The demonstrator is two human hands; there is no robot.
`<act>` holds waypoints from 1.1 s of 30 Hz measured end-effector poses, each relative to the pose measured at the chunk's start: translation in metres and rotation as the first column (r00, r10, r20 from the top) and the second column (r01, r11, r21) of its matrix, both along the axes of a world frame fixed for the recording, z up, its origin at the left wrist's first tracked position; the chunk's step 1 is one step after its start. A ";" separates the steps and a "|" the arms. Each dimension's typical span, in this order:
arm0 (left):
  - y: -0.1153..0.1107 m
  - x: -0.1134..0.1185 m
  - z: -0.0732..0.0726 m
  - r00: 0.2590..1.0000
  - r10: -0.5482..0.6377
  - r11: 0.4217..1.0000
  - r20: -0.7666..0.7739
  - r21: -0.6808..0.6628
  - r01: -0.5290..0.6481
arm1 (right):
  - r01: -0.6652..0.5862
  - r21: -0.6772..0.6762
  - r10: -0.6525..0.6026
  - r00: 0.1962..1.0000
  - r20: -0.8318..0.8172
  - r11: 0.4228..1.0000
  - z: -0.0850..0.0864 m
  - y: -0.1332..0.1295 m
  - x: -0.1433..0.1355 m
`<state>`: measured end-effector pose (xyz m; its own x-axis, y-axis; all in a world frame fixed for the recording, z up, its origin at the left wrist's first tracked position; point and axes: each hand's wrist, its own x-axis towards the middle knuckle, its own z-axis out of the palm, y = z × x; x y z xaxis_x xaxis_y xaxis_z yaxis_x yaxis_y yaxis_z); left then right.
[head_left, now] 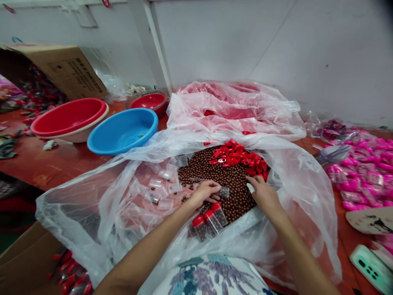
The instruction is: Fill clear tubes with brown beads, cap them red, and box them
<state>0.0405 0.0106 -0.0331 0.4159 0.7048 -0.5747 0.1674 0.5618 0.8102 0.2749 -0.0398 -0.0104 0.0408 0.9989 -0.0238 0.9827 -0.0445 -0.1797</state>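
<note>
My left hand [207, 191] is closed on a small clear plastic container [225, 191], held just over a bed of brown beads [202, 164]. My right hand [262, 192] reaches to the right edge of the beads, its thumb and forefinger apart. A white wrapping covers its thumb tip, and the fingertips lie beside a heap of red caps [235, 153]; whether they touch one is unclear. Below my left hand lie several red-capped clear containers [212, 221] with beads inside. Loose clear containers [159, 188] are scattered to the left on the plastic sheet [129, 229].
A blue basin [123, 131] and a red basin [70, 116] stand at the back left, near an open cardboard box [73, 71]. Behind the beads sits a bulky plastic bag [233, 106]. Pink packed items [365, 168] and a phone [370, 268] lie to the right.
</note>
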 end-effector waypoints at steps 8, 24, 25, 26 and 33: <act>-0.001 0.017 0.004 0.991 -0.008 0.985 -0.133 0.169 0.030 | -0.021 -0.037 0.019 0.998 -0.057 0.999 0.004 0.004 -0.003; -0.005 0.033 -0.002 0.984 -0.110 0.994 0.136 0.038 0.106 | -0.003 0.061 0.015 0.981 -0.195 0.998 -0.006 0.001 0.009; -0.005 0.032 0.000 0.978 -0.104 0.995 0.182 0.011 0.104 | 0.007 0.076 0.008 0.981 -0.192 0.997 -0.005 0.003 0.010; -0.005 0.031 0.002 0.968 -0.095 0.995 0.231 -0.019 0.102 | 0.015 0.093 0.003 0.982 -0.187 0.996 -0.004 0.005 0.011; -0.006 0.019 0.034 0.868 0.001 0.980 0.496 -0.173 0.098 | -0.002 0.104 0.016 0.990 -0.138 0.995 0.003 0.029 0.009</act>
